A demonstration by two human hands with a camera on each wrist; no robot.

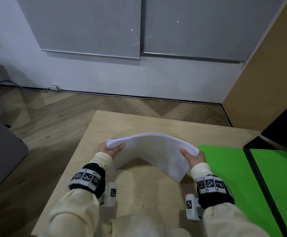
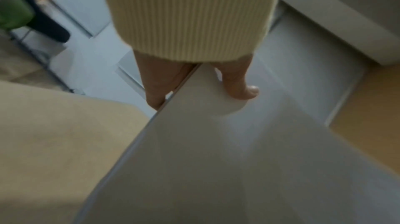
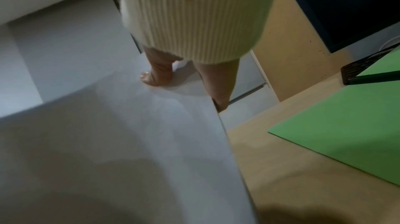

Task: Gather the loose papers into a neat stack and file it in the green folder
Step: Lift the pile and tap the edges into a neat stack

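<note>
A person's left hand (image 1: 111, 149) and right hand (image 1: 195, 157) each grip an opposite short edge of a stack of white papers (image 1: 154, 151), thumbs on top and fingers curled beneath, so that the sheets arch upward between them above the pale wooden table (image 1: 139, 190). The gathering appears done: no loose sheets show on the table, and the papers' edges look roughly aligned, though the wrist views are too blurred to judge how neatly. Filing has not begun. The green folder (image 1: 228, 170) lies open and flat on the table just to the right of the stack, beside the right hand, with a black laptop (image 1: 276, 134) at its far edge.
</note>
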